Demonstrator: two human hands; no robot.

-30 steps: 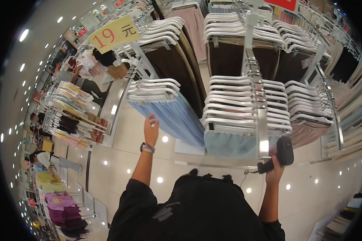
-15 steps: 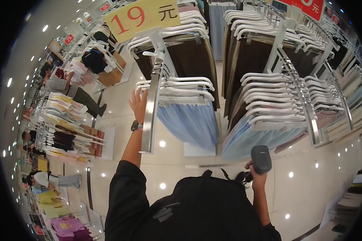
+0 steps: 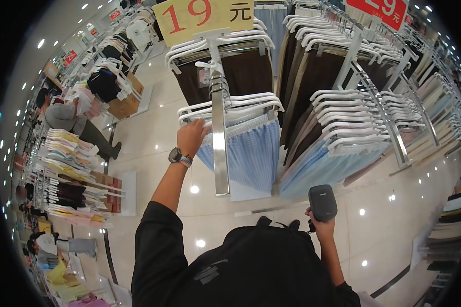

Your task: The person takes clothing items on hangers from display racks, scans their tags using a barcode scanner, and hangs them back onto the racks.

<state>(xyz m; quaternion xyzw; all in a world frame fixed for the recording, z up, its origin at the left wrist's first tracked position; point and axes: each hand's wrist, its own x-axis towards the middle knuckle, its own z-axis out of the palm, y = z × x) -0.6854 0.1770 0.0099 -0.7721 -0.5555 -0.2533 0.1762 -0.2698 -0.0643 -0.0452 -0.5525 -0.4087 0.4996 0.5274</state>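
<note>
Left of centre, the left hand (image 3: 190,139) curls its fingers, grip unclear, at the edge of a blue striped garment (image 3: 253,156) extending rightward, partly behind a metal rail (image 3: 219,158). Lower right, the right hand (image 3: 326,229) holds a dark handheld device (image 3: 323,203). Top: yellow price sign (image 3: 206,20).

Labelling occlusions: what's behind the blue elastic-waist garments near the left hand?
Dark brown garments on white hangers. Blue elastic-waist garments and front hangers cover their lower parts; hems can't be seen.

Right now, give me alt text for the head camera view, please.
A person's left hand is at the white hangers of blue garments on a metal shop rail; the right hand holds a dark handheld device. A yellow sign above reads 19 元.
</note>
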